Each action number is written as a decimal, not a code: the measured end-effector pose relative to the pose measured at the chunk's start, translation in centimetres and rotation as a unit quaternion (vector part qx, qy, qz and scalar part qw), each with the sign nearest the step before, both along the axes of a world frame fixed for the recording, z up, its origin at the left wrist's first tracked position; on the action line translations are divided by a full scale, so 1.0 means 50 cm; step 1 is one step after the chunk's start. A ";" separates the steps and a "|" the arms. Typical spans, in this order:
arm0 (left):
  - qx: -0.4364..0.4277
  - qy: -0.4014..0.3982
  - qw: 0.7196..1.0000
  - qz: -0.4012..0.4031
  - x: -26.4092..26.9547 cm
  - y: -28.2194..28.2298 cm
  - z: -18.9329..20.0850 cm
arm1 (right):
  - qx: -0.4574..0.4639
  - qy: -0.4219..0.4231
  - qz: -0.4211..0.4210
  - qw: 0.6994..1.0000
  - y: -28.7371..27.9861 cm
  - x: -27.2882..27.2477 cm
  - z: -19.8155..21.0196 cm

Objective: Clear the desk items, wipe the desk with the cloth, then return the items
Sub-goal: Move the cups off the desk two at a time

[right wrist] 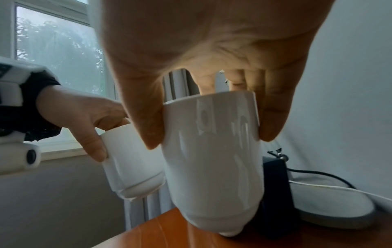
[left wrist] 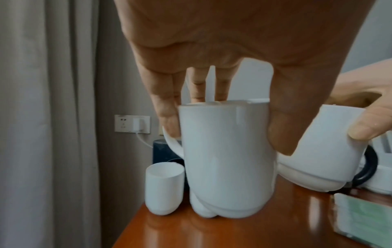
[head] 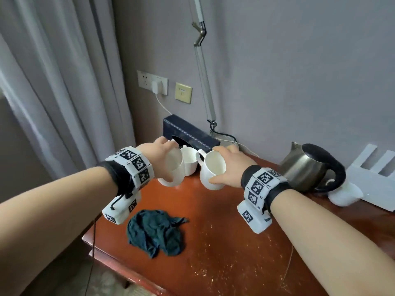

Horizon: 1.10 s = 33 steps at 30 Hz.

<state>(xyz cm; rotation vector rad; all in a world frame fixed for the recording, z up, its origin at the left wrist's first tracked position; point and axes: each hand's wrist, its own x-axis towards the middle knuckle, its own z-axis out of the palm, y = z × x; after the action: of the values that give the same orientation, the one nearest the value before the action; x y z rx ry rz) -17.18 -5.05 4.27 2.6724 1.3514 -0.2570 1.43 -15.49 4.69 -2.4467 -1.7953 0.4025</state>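
My left hand (head: pixel 170 161) grips a white mug (head: pixel 177 174) from above by its rim, thumb on the near side, at the back of the red-brown desk (head: pixel 224 242). My right hand (head: pixel 215 165) grips a second white mug (head: pixel 210 182) the same way, just to its right. In the left wrist view the left hand (left wrist: pixel 229 117) holds its mug (left wrist: pixel 227 159) upright, low over the wood. In the right wrist view the right hand (right wrist: pixel 210 117) holds its mug (right wrist: pixel 212 167) tilted. A small white cup (head: pixel 189 161) stands between them. A crumpled dark teal cloth (head: pixel 156 231) lies near the front left.
A steel kettle (head: pixel 305 167) with a black handle stands at the right, with white items (head: pixel 346 193) beside it. A dark blue tissue box (head: pixel 192 133) and a lamp base (right wrist: pixel 331 204) sit against the wall. Curtains hang on the left. The desk's edge (head: pixel 128 272) runs along the front left.
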 end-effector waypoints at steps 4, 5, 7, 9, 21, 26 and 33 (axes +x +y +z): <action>-0.021 -0.004 0.999 0.030 -0.050 0.047 -0.059 | -0.017 0.041 0.009 0.999 0.056 -0.043 -0.061; -0.032 0.003 0.999 0.028 -0.059 0.059 -0.075 | -0.024 0.049 0.005 0.999 0.067 -0.054 -0.077; -0.043 0.014 0.999 0.011 -0.067 0.091 -0.099 | -0.035 0.055 -0.011 0.998 0.095 -0.068 -0.108; -0.052 0.012 0.999 -0.005 -0.075 0.124 -0.125 | -0.043 0.061 -0.032 0.997 0.123 -0.081 -0.137; -0.115 -0.020 0.990 -0.074 -0.066 0.228 -0.218 | -0.070 0.083 -0.114 0.988 0.208 -0.116 -0.223; -0.119 -0.039 0.988 -0.088 -0.058 0.239 -0.222 | -0.058 0.079 -0.129 0.987 0.218 -0.129 -0.229; -0.122 -0.056 0.987 -0.091 -0.057 0.238 -0.231 | -0.067 0.139 -0.153 0.976 0.209 -0.133 -0.226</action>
<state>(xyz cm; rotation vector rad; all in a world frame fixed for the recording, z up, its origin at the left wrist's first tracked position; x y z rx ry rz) -20.05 6.83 -7.26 2.5613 0.9760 -0.2681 -5.23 -5.04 -6.59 -2.5416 -1.2972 0.8103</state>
